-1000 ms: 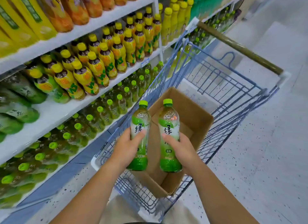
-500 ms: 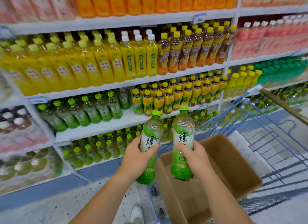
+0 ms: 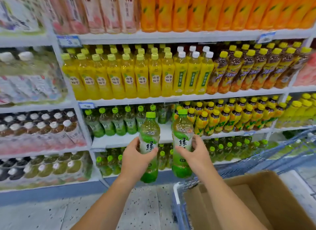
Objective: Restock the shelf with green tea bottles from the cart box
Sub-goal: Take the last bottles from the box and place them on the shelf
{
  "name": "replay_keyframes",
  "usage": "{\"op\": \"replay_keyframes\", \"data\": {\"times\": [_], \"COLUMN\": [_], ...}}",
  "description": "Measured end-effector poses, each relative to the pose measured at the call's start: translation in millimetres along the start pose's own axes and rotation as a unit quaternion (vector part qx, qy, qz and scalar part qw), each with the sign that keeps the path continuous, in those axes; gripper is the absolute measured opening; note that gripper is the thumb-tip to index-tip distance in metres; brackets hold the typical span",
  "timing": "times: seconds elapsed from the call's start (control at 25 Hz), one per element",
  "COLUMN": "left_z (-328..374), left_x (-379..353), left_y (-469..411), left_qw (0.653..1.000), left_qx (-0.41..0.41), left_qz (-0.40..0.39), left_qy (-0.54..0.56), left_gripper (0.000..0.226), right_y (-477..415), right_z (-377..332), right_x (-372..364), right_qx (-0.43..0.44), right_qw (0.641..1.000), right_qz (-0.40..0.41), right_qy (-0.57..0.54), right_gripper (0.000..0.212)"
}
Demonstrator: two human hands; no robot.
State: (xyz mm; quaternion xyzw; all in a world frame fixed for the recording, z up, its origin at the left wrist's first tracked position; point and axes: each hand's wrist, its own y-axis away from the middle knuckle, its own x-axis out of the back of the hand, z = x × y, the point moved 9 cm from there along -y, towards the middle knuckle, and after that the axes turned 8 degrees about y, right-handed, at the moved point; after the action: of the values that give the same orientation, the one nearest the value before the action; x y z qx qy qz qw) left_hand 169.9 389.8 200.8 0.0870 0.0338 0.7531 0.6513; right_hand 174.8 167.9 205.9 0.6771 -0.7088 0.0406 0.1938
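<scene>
Head view: the left hand [image 3: 136, 158] is wrapped around the middle of one green tea bottle [image 3: 149, 132], thumb across the front of the label and fingers curled behind it. The bottle stands upright with its green cap on top. The right hand [image 3: 196, 154] grasps a second green tea bottle [image 3: 182, 127] from its right side; the thumb lies on the label and the fingertips reach round the back, out of sight. Both bottles are in the air, side by side and apart, in front of the front edge of the shelf board [image 3: 119, 140], where a bare white stretch shows. At the back left of that board stands a row of shelved green tea bottles [image 3: 118, 123]; toward its right end are yellow-capped bottles [image 3: 222, 120].

The cardboard box [image 3: 256, 195] sits at the lower right, its flaps up and its far side cut off by the frame edge; its inside cannot be made out. Only a corner of the cart [image 3: 177, 204] shows beside it. The far left shelves are blurred, and their labels cannot be read.
</scene>
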Motion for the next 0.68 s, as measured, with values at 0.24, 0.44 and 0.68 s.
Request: {"op": "replay_keyframes", "data": {"times": [0.24, 0.44, 0.68], "left_z": [-36, -90, -138], "left_x": [2, 2, -13], "left_y": [-109, -165, -207], "left_qw": [0.997, 0.996, 0.999], "left_qx": [0.036, 0.057, 0.031], "left_qz": [-0.066, -0.059, -0.028], "left_qy": [-0.018, -0.02, 0.015], "left_gripper": [0.035, 0.038, 0.033], "right_y": [-88, -140, -217], "right_z": [28, 74, 129], "right_x": [-33, -53, -81], "right_qx": [-0.05, -0.074, -0.032], "right_qw": [0.997, 0.99, 0.987], "right_qz": [0.056, 0.103, 0.121], "right_qy": [0.025, 0.062, 0.097], "right_gripper": [0.037, 0.034, 0.032]}}
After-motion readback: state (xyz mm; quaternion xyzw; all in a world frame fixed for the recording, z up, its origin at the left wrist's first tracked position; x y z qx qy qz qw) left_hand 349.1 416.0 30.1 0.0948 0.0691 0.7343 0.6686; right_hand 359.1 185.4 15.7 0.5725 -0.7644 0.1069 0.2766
